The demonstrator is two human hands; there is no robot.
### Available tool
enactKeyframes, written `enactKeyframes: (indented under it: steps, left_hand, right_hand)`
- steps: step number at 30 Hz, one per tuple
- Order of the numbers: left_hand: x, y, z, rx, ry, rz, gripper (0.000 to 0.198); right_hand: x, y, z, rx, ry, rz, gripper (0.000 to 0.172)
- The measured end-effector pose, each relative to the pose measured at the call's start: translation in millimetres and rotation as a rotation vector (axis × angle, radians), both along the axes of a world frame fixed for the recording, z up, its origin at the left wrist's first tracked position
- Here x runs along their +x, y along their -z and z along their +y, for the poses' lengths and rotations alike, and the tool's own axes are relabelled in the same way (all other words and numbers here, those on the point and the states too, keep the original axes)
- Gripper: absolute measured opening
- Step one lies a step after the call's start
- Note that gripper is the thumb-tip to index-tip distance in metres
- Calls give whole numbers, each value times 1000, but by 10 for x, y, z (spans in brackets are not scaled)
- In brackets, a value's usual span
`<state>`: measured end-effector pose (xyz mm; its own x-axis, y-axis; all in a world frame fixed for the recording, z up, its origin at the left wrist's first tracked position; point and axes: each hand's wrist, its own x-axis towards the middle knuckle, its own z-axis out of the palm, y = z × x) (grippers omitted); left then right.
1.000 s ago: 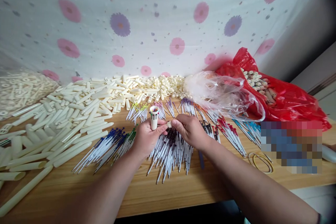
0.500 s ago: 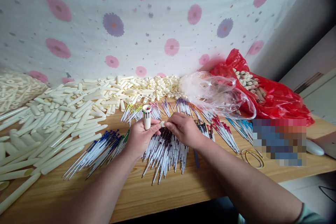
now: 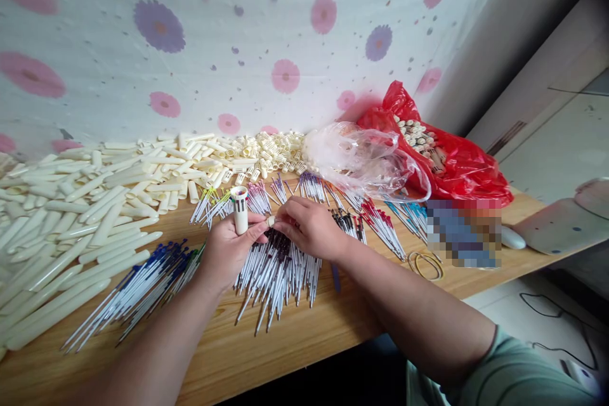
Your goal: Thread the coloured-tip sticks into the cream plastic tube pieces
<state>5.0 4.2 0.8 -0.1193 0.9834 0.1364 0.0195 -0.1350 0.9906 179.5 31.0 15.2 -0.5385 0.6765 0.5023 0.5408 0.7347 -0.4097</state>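
My left hand (image 3: 227, 250) is closed round a short cream pen barrel (image 3: 240, 210), held upright with coloured refill ends showing in its open top. My right hand (image 3: 308, 226) is closed in a pinch on a small cream piece (image 3: 271, 221) right next to my left thumb. Both hands hover over a heap of white refills with dark tips (image 3: 276, 269) on the wooden table (image 3: 285, 349).
Long cream pen barrels (image 3: 71, 222) cover the left of the table, with small cream caps (image 3: 266, 155) behind. Blue-tipped refills (image 3: 137, 285) lie left, red and blue ones (image 3: 385, 228) right. A clear bag (image 3: 361, 162), a red bag (image 3: 451, 165) and rubber bands (image 3: 425, 264) lie right.
The view has swung right, so everything sits further left in the picture. My hands keep the same hold on the barrel and the small piece.
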Motion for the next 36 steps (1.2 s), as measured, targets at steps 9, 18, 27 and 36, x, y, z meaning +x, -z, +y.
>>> enactKeyframes:
  steps: [9, 18, 27, 36]
  left_hand:
    - [-52, 48, 27, 30, 12, 23, 23]
    - [23, -49, -49, 94, 32, -8, 10]
    - [-16, 11, -36, 52, 4, 34, 16]
    - [-6, -1, -29, 60, -18, 20, 16]
  right_hand:
    - [-24, -24, -12, -42, -37, -3, 20]
    - [-23, 5, -18, -178, -69, 248, 24]
    - [-21, 51, 2, -197, -40, 202, 23]
    - [-57, 67, -16, -88, -51, 237, 14]
